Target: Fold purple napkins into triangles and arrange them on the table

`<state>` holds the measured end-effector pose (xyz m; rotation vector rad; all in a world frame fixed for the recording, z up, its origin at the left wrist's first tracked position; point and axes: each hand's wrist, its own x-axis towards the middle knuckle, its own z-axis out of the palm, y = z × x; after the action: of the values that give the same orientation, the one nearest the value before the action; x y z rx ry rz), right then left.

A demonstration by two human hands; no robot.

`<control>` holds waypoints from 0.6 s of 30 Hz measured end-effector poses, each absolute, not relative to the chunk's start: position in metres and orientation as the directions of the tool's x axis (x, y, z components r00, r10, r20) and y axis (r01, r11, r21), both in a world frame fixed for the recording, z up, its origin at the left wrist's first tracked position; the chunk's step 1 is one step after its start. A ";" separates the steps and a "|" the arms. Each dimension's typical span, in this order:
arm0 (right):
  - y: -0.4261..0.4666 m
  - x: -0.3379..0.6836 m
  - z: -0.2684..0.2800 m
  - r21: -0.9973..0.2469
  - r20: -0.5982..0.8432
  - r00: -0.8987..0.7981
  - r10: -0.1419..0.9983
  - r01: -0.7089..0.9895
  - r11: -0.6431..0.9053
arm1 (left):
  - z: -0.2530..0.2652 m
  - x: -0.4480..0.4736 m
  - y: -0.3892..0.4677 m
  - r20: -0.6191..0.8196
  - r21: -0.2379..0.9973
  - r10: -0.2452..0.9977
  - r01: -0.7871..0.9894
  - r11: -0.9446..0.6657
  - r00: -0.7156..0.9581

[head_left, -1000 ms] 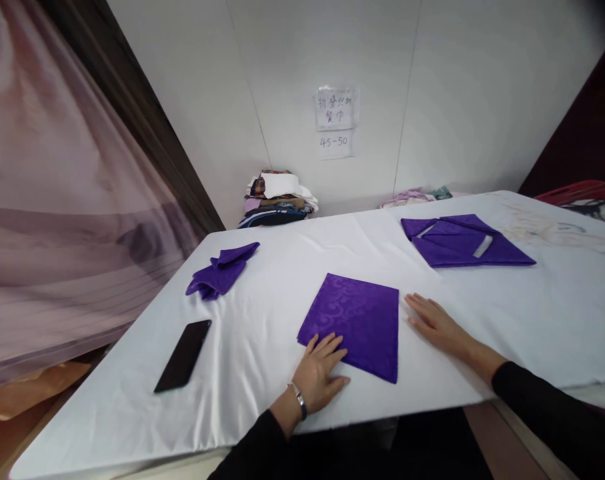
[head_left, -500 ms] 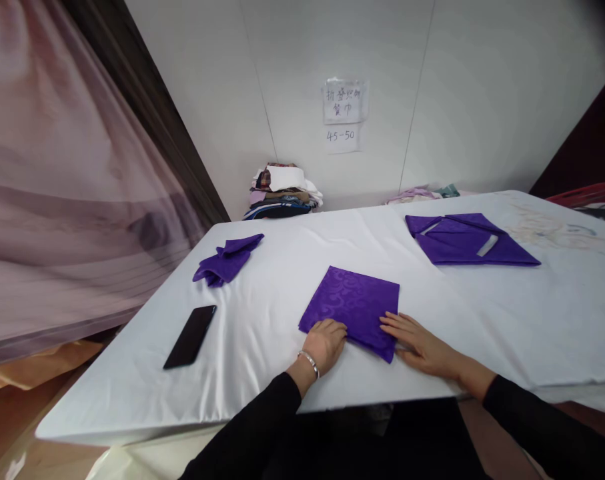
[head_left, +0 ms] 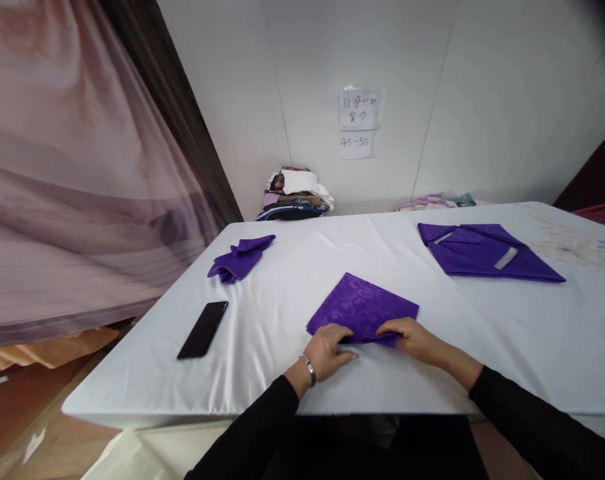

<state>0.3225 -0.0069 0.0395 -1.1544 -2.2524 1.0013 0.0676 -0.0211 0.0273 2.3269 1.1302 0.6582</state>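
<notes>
A pale wall [head_left: 382, 40] stands behind the desk [head_left: 277, 380], with 2 paper sheets [head_left: 359, 112] fixed to it; the lower sheet reads "45-50". A pink curtain [head_left: 82, 173] hangs at the left. A clothes pile [head_left: 296, 200] sits beyond the far edge, and a lower fabric heap [head_left: 427, 202] lies farther right. A white cover with light creases spans the desk.

The purple cloth [head_left: 363, 305] lies near the front edge, between the 2 hands. Left hand [head_left: 327, 351]: fingers rest together on the cloth's near left edge; the thumb is apart from them. Right hand [head_left: 415, 339]: fingers and thumb are clamped on the near right part of the cloth.

A phone [head_left: 203, 330] and a crumpled cloth [head_left: 239, 260] lie to the left, well apart from the hands. A folded cloth [head_left: 475, 257] with 2 pale strips lies at the far right. A red object [head_left: 602, 212] is cut off at the right border; its contents cannot be determined.
</notes>
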 end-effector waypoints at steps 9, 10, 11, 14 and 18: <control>0.058 0.304 0.054 -0.753 -0.136 -0.353 0.926 0.644 0.135 | 0.017 0.051 -0.009 0.196 0.576 0.954 0.761 -0.298 0.225; 0.069 0.300 0.051 -0.734 -0.149 -0.325 0.934 0.669 0.116 | 0.016 0.051 -0.006 0.199 0.581 0.964 0.771 -0.262 0.177; 0.079 0.296 0.048 -0.717 -0.154 -0.304 0.940 0.689 0.105 | 0.015 0.050 -0.003 0.205 0.584 0.968 0.777 -0.237 0.141; 0.099 0.287 0.041 -0.674 -0.123 -0.264 0.957 0.730 0.115 | 0.011 0.046 -0.001 0.244 0.590 0.967 0.782 -0.203 0.067; 0.103 0.282 0.032 -0.606 -0.058 -0.213 0.975 0.784 0.135 | 0.004 0.038 -0.001 0.273 0.627 0.962 0.758 -0.178 0.000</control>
<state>0.2820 0.1028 0.0321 -1.6996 -2.0679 0.7541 0.0378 -0.0005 0.0037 1.9810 1.7872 0.9609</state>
